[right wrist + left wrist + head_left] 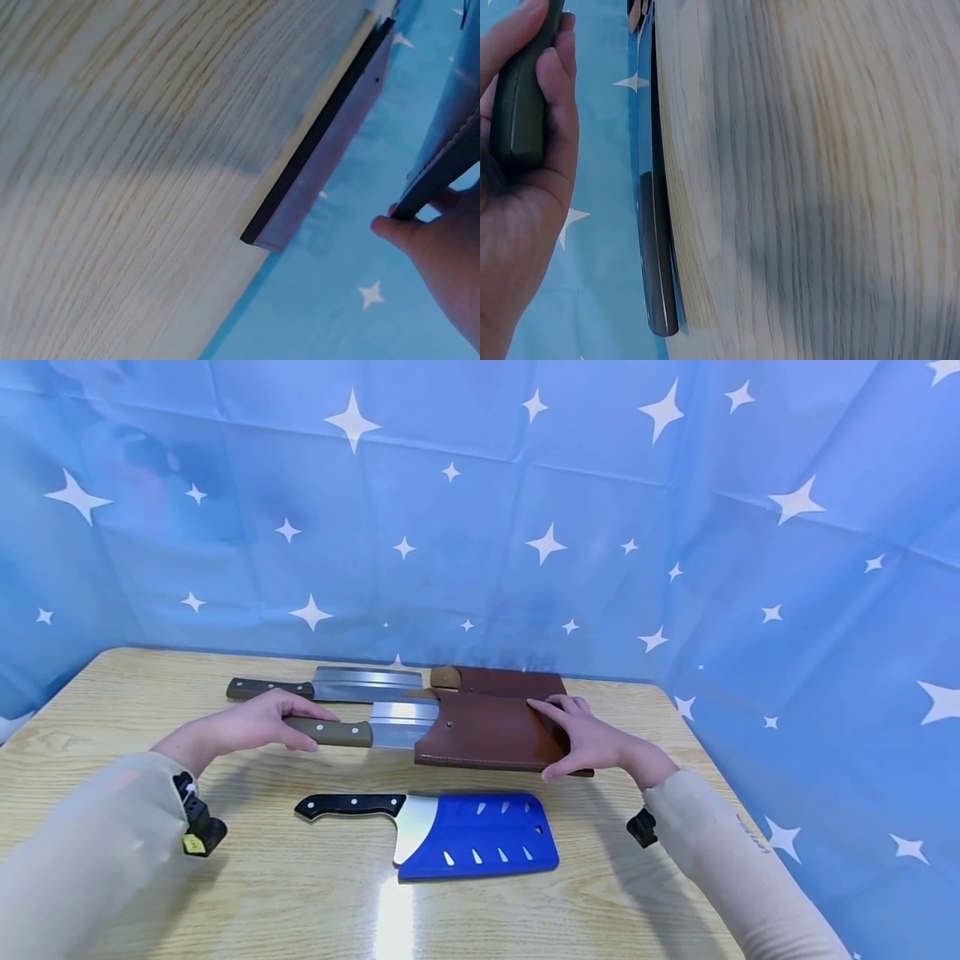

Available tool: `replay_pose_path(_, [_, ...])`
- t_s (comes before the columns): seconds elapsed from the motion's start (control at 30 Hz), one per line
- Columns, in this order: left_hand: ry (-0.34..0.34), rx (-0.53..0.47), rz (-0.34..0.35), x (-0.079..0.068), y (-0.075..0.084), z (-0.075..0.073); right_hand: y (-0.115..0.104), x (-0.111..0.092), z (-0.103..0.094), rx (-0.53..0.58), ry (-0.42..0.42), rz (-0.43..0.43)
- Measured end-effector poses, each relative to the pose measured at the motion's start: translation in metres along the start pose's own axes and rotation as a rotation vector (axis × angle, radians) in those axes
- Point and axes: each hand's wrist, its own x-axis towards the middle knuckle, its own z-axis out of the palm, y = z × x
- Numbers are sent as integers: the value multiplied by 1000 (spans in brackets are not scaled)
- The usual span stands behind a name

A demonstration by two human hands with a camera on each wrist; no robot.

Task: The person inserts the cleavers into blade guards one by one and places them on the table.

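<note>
My left hand (258,727) grips the olive-brown riveted handle of a cleaver (345,733), raised off the table; the left wrist view shows its handle (519,120) lying across the palm. The cleaver's blade is partly inside a brown leather sheath (487,728), which hides the rest of it. At the sheath's right end, my right hand (596,739) pinches it between thumb and fingers. In the right wrist view the thumb lies at the corner of the raised sheath (450,146).
Behind lies a second cleaver (367,683), dark-handled with a bare blade, and to its right another brown sheath (517,680). Nearer stands out a black-handled cleaver (352,805) with a blue slotted blade guard (487,839). A starry blue curtain (480,568) borders the wooden table (247,893).
</note>
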Motion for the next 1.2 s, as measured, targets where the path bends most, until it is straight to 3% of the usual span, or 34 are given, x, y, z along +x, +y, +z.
replay_pose_path(0.3, [-5, -3, -24, 13, 1, 6, -2, 5, 2, -10, 9, -11])
replay_pose_path(0.6, [-15, 8, 21, 22, 3, 16, -6, 12, 10, -24, -11, -25])
replay_pose_path(0.9, [-42, -43, 39, 31, 9, 21, -13, 17, 11, -24, -9, -58])
replay_pose_path(1.2, [-49, -34, 40, 40, 13, 30, -19, 23, 15, -40, -30, -59])
